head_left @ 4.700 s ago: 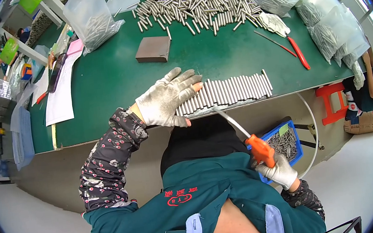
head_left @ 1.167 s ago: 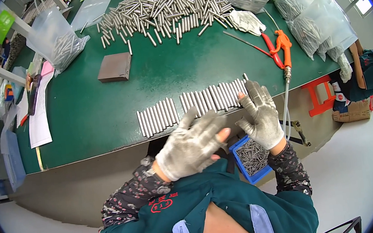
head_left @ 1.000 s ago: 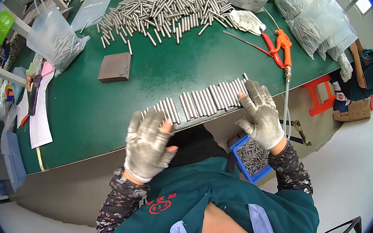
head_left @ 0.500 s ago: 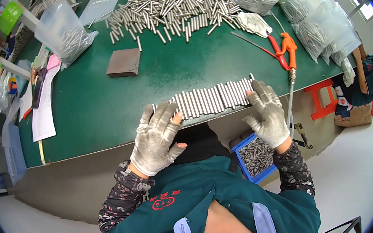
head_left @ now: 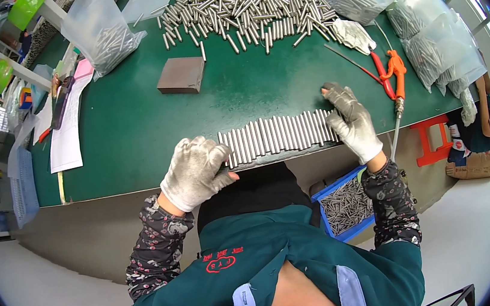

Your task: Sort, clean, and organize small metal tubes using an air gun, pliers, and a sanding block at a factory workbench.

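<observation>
A side-by-side row of metal pins (head_left: pixel 279 135) lies along the near edge of the green table (head_left: pixel 127 130). At its left end rests my left hand (head_left: pixel 194 171), in a greyed white glove with bare fingertips; its fingers are bent and its thumb stands apart. My right hand (head_left: pixel 354 125), gloved alike, is at the other end, with the thumb side against the last pins and the fingers stretched out over the table. Neither hand holds a pin that I can see. A large loose pile of pins (head_left: pixel 241 11) spreads across the far side.
A brown block (head_left: pixel 180 75) sits left of centre. Clear bags of pins (head_left: pixel 102 42) stand far left and far right. An orange air gun (head_left: pixel 394 69) with a hose, a red-handled tool (head_left: pixel 382 74) and a white cloth (head_left: pixel 354 36) lie right. Below is a blue bin (head_left: pixel 347 205).
My left hand's fingers have curled at the left end of the row. The right hand's fingers have lifted off the right end and spread outward. The whole view has shifted slightly.
</observation>
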The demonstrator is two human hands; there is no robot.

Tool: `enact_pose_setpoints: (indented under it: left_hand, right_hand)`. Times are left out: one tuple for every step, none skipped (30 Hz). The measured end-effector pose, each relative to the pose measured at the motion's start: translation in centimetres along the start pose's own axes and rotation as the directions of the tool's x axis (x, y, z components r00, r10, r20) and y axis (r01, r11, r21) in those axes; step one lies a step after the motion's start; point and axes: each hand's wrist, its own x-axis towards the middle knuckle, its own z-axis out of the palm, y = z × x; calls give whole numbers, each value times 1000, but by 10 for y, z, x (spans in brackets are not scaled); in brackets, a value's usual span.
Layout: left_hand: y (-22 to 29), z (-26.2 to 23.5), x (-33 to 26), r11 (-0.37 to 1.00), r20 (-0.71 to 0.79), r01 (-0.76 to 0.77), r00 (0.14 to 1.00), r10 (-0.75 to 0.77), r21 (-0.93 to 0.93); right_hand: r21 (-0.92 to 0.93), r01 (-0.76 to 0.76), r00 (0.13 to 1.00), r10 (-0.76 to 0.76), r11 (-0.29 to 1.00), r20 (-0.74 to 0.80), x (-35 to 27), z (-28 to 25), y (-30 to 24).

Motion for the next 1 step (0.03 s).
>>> enact_pose_setpoints:
  left_hand:
    - [-2, 2, 2, 999, 39, 40, 998, -39, -9]
  right_hand:
    - [-4, -28, 999, 28, 1000, 45, 0, 0, 1]
